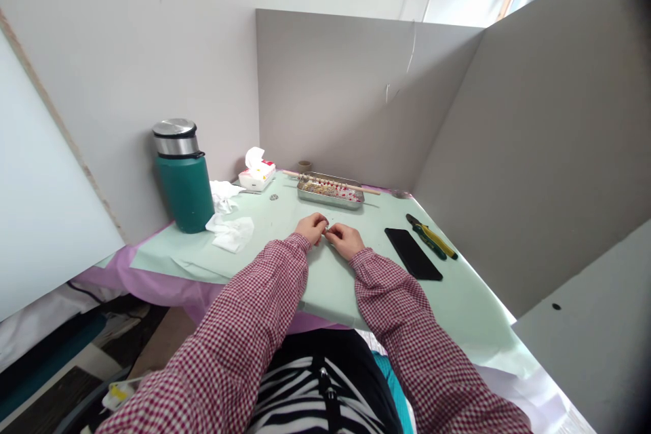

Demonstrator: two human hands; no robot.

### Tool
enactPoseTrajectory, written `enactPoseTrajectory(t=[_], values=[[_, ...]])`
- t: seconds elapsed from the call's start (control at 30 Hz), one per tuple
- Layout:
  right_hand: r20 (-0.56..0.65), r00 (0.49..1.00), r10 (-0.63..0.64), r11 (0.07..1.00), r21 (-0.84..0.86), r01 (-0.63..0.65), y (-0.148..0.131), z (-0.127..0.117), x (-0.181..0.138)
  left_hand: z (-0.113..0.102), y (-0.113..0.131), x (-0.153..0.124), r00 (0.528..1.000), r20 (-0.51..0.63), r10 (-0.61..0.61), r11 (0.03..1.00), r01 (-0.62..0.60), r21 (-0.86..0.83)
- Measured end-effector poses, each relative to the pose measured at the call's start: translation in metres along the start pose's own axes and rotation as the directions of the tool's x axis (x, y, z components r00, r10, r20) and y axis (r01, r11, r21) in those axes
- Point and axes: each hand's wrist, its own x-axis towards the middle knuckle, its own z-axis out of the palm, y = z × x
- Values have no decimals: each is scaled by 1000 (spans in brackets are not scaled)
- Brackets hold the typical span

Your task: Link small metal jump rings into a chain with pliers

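My left hand and my right hand meet over the middle of the table, with the fingertips of both pinched close together. Between them shows a tiny shiny piece, too small to name. Both hands seem to grip it. Just beyond my hands lies a metal tray with many small beads, golden on the left and red on the right. Across the tray rests a thin wooden stick with small beaded pieces along it.
On the left stand a green thermos, crumpled tissues and a tissue pack. A roll of tape sits behind the tray. To the right lie a black phone and green-and-yellow pliers. Grey partitions enclose the table.
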Motion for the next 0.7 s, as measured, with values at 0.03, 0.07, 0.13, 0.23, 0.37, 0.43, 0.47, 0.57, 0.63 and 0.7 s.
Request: enactPoseTrajectory(t=[0.03,0.07,0.13,0.23,0.37,0.43,0.47,0.57,0.63,0.7], values=[[-1,1000,-2,1000,4,2,0,0,0,0,0,0,1000,-2,6,1000,-6,-4],[-2,1000,-3,1000,8,3,0,0,0,0,0,0,1000,-5,12,1000,-12,-9],[-2,1000,-8,1000,14,8,1,0,0,0,2,-1,999,-7,32,999,-32,-21],[-3,1000,-17,1000,15,17,1,1,0,0,4,-3,999,-3,53,998,-53,-38],[-15,999,-30,999,24,30,1,1,0,0,5,-4,998,-9,62,997,-62,-50],[-15,999,-35,999,30,35,2,1,-1,0,4,-4,997,-10,71,996,-71,-47],[-14,999,-36,999,32,37,2,1,-1,0,4,-3,997,-9,76,996,-76,-45],[-9,999,-39,999,33,40,2,1,-1,0,4,-4,996,-4,89,995,-89,-34],[-9,999,-45,998,38,45,2,1,-1,-1,6,-5,996,-4,95,995,-95,-19],[-5,999,-50,998,42,50,1,0,-1,-1,6,-5,996,-10,92,996,-92,-8]])
